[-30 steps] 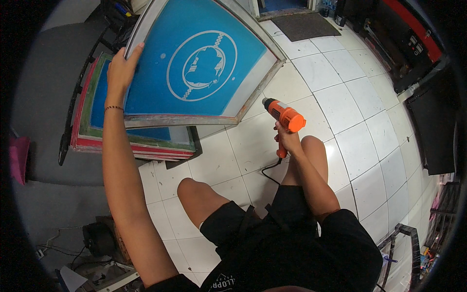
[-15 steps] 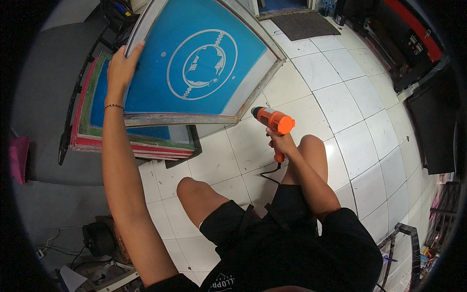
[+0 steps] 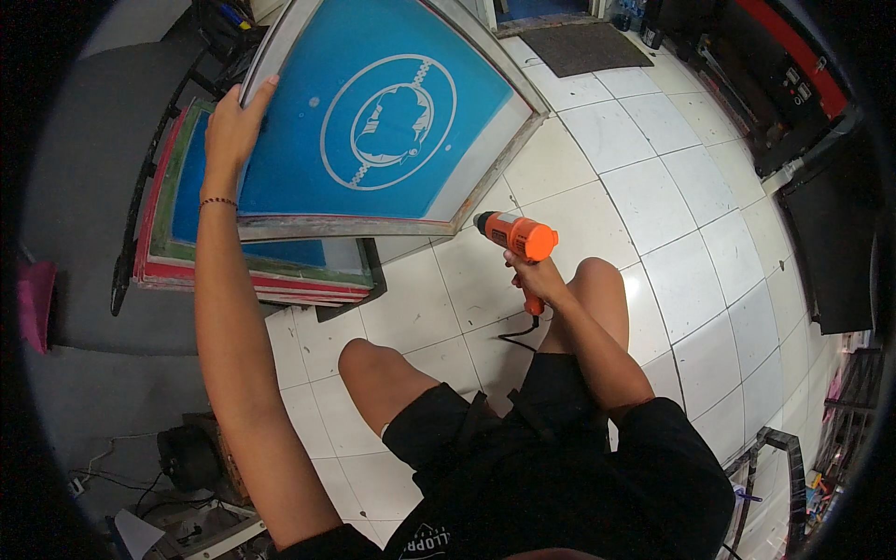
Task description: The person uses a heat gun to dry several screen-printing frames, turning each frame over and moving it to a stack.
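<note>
The framed screen (image 3: 373,182), tilted over a stack of frames (image 3: 163,224), is cut off at the top. The left hand (image 3: 231,135) grips its left edge, thumb visible, other fingertips hard to make out. The right hand (image 3: 541,277) is closed round the handle of an orange heat gun (image 3: 527,239); trigger contact cannot be told. The screen is blue with a pale ringed emblem, its grey frame stained, the nozzle near its lower right corner.

Person's left arm (image 3: 241,373) extended nearly straight, left hand (image 3: 229,138) curled in grip; right arm (image 3: 602,345) bent, right hand (image 3: 537,276) clenched near right knee (image 3: 602,278).
</note>
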A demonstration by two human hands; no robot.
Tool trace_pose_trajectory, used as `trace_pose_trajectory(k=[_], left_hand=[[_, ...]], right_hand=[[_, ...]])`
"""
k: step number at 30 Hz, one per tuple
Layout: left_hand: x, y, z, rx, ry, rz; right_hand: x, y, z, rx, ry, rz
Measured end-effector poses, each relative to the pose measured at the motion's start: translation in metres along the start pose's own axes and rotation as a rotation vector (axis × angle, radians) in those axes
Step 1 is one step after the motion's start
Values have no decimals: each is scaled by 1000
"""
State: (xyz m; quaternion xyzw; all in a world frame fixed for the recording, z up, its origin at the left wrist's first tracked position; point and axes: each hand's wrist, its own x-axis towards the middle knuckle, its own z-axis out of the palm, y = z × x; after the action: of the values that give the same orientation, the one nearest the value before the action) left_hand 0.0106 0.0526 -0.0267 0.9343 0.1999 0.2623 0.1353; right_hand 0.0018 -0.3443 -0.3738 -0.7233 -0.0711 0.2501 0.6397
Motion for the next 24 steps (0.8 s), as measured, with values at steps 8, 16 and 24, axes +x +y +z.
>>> trace_pose_trajectory(k=[8,16,24], left_hand=[[-6,11,-4,-37,-42,-39],[-4,5,-1,-18,1,-16],[-6,8,-3,-39,-7,-33]], right_hand=[[1,0,0,49,75,-40],[4,1,-1,21,121,-17],[2,-1,-2,48,81,-8]])
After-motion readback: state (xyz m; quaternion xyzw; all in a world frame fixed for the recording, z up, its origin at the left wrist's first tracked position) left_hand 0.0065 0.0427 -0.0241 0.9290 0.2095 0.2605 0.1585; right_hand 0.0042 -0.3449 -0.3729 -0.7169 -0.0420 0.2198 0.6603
